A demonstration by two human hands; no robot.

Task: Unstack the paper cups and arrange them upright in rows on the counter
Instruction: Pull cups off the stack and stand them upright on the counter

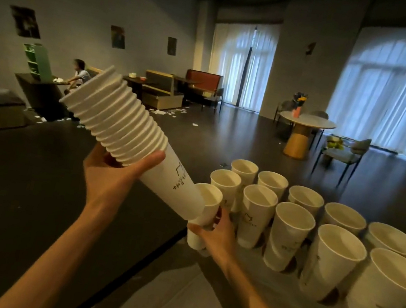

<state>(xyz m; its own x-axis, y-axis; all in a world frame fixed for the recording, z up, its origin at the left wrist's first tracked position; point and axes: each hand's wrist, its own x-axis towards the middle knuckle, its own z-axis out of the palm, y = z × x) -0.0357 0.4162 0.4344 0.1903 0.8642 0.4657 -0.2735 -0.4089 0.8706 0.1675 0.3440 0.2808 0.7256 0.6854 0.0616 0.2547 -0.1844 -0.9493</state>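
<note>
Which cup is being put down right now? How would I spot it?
Find the rows of upright paper cups on the counter. At their left end, the right hand grips one cup. Unlike its neighbours, it touches the tilted stack in the left hand.

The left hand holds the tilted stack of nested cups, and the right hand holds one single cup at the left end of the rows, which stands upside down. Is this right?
Not quite. In the head view the single cup in the right hand is upright, its open mouth facing up, not upside down. The rest holds: the left hand grips the tilted stack of nested cups, and the single cup is at the left end of the rows.
</note>
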